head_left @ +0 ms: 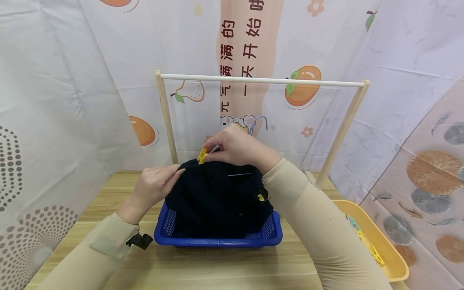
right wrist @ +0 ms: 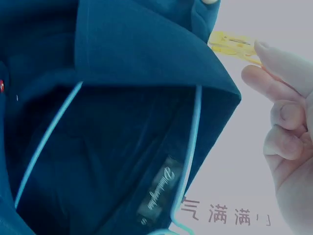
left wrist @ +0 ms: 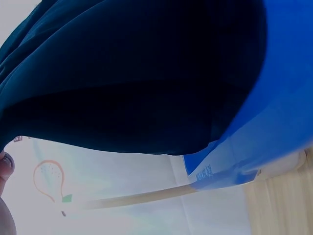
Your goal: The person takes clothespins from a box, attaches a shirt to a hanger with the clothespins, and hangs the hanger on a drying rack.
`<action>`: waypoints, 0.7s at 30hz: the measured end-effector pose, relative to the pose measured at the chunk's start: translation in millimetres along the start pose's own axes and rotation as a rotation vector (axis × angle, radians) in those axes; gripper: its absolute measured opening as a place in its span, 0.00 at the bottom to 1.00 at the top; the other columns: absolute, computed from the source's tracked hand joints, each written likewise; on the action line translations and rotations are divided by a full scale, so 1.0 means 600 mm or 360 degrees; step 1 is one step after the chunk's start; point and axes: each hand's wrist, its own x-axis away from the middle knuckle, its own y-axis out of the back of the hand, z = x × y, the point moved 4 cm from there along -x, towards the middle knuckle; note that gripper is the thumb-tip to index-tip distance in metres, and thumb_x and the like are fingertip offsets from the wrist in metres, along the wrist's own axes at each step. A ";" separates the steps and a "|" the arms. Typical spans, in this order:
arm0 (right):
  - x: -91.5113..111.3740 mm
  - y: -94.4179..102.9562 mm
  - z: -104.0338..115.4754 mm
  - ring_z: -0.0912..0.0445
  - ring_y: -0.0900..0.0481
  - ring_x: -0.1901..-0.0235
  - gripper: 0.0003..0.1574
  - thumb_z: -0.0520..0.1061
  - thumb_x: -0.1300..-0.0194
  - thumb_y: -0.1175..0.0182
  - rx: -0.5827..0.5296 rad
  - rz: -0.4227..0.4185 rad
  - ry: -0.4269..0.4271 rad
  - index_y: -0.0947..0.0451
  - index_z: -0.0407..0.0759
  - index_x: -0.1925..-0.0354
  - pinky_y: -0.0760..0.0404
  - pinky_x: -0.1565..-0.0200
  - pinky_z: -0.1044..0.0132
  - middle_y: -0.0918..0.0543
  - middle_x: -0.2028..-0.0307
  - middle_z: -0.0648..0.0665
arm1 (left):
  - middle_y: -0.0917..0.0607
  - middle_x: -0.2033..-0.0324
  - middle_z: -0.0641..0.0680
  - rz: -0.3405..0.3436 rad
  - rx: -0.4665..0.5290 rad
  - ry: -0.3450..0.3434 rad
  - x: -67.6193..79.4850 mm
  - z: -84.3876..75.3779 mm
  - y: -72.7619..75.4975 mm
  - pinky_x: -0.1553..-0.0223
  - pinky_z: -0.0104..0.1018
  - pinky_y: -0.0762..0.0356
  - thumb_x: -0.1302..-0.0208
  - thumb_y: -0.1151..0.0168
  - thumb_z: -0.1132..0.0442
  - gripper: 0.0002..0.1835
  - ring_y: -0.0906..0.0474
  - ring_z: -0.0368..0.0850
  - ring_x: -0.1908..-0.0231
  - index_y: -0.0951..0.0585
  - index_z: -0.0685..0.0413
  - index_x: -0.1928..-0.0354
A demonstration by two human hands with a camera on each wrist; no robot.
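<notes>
A dark navy garment (head_left: 214, 201) with a small label (right wrist: 161, 188) inside is bunched in and above a blue basket (head_left: 217, 242). My left hand (head_left: 156, 183) pinches its upper left edge between thumb and fingers. Between the thumb and forefinger of my right hand (head_left: 237, 145) is a yellow clothespin (head_left: 202, 156), its jaws at the garment's top edge. Inside the garment run the arms of a light blue hanger (right wrist: 193, 132), whose hook rises behind my right hand in the head view. A second yellow clothespin (head_left: 261, 197) is at the garment's right side.
Behind the basket stands a wooden rack with a white bar (head_left: 261, 79). A yellow-orange tray (head_left: 393, 262) with several clothespins (head_left: 376, 255) is at the right, beside my right forearm. Printed curtains (head_left: 188, 48) hang behind the wooden table (head_left: 217, 274).
</notes>
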 end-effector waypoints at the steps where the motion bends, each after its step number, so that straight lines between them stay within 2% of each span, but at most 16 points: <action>1: -0.002 -0.003 0.001 0.64 0.24 0.76 0.07 0.44 0.36 0.27 -0.0008 0.0010 0.0003 0.10 0.43 0.60 0.23 0.70 0.68 0.12 0.65 0.54 | 0.17 0.80 0.55 0.0002 -0.0002 -0.0001 -0.001 0.000 0.001 0.85 0.43 0.23 0.22 0.43 0.58 0.17 0.24 0.46 0.87 0.16 0.64 0.66; 8: -0.010 -0.019 0.007 0.63 0.23 0.76 0.06 0.42 0.34 0.28 -0.0048 0.0096 0.0024 0.11 0.42 0.60 0.22 0.71 0.70 0.12 0.64 0.53 | 0.18 0.81 0.54 -0.0007 0.0002 -0.0035 -0.006 -0.004 0.003 0.85 0.42 0.23 0.22 0.43 0.58 0.17 0.24 0.46 0.87 0.17 0.63 0.67; 14: -0.013 -0.022 0.009 0.65 0.22 0.76 0.06 0.41 0.34 0.29 -0.0012 0.0154 0.0008 0.11 0.43 0.58 0.22 0.70 0.71 0.11 0.64 0.53 | 0.18 0.80 0.55 -0.0019 0.0025 -0.0044 -0.008 -0.008 0.002 0.85 0.42 0.23 0.22 0.43 0.58 0.16 0.23 0.46 0.86 0.17 0.64 0.66; 21: -0.008 -0.007 0.003 0.65 0.19 0.73 0.06 0.43 0.35 0.28 0.0013 0.0091 0.0003 0.10 0.44 0.59 0.21 0.68 0.69 0.11 0.64 0.54 | 0.17 0.80 0.55 -0.0017 0.0029 -0.0017 -0.009 -0.004 0.004 0.84 0.43 0.22 0.22 0.43 0.58 0.17 0.22 0.46 0.86 0.17 0.64 0.66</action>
